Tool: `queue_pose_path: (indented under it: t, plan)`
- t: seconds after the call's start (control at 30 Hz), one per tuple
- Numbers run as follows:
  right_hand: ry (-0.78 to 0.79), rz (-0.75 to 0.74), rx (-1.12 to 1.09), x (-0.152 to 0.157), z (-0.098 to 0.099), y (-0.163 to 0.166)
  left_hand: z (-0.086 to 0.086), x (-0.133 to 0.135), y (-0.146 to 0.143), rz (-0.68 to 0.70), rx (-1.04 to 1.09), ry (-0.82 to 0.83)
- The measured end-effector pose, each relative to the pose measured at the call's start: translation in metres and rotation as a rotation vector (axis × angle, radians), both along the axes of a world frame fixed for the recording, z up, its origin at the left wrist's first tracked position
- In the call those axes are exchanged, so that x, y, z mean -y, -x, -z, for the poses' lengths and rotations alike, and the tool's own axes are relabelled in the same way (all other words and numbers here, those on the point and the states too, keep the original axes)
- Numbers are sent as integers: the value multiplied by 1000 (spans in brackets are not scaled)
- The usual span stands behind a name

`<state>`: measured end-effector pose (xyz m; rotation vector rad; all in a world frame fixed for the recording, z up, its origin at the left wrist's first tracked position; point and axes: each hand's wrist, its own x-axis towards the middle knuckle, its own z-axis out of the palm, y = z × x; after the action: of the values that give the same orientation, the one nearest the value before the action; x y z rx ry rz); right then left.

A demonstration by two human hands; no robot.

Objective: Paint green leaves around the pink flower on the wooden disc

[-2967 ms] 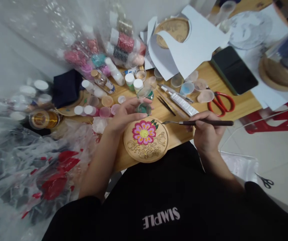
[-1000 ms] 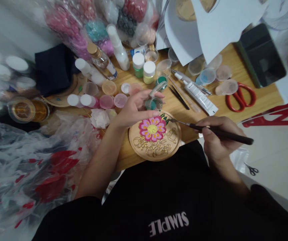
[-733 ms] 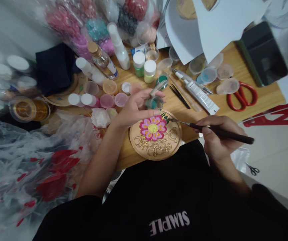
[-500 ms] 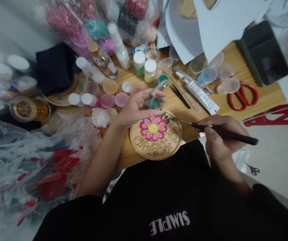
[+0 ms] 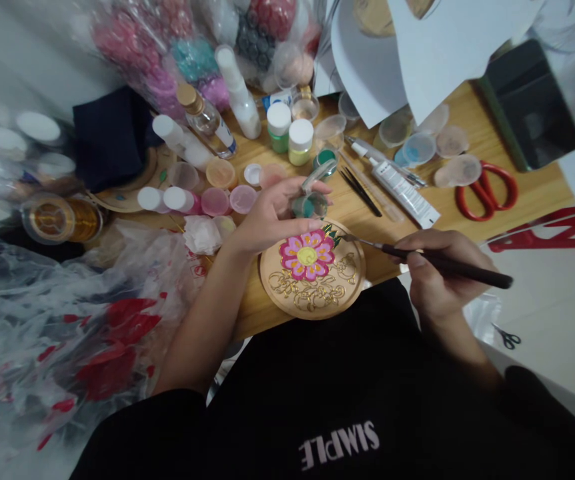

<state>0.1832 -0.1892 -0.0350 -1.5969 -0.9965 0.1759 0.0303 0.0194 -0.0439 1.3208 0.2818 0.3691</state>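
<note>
The round plaque (image 5: 312, 277) lies at the near edge of the desk (image 5: 532, 190), far rim partly hidden by the left hand (image 5: 270, 215), fingers curled around a cup (image 5: 310, 205); right of it, the right hand (image 5: 440, 267) grips a dark-handled tool (image 5: 477, 271).

Left grip (image 5: 269, 217), right grip (image 5: 436, 288), both curled.

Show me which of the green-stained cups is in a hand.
The nearer cup, in the left hand; the farther cup sits on the table.
</note>
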Motion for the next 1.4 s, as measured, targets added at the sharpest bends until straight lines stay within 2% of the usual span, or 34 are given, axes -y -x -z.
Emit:
queue_pose_path:
  t: [0.13, 0.23, 0.37, 0.47, 0.63, 0.87, 1.17, 1.4]
  plan:
    - [-32, 15, -12, -1, -4, 0, 2, 0, 1, 5, 15, 4]
    - [-48, 16, -119, -6, -8, 2, 3, 1, 1, 2, -13, 6]
    - [-172, 49, -276, -19, -12, 4, 4, 1, 1, 17, -16, 7]
    - [-211, 64, -312, -24, -12, 4, 5, 0, 2, 25, 11, -8]
    - [-127, -11, -249, -14, -4, 3, 4, 0, 2, 26, 0, -47]
    - [-10, -39, -162, -4, 3, 0, 5, -1, 1, 12, 2, -80]
    - [11, -55, -57, -7, -4, 1, 6, -1, 2, 6, -9, -84]
    - [1, -60, -58, -6, -4, 1, 6, -1, 2, 20, -18, -83]
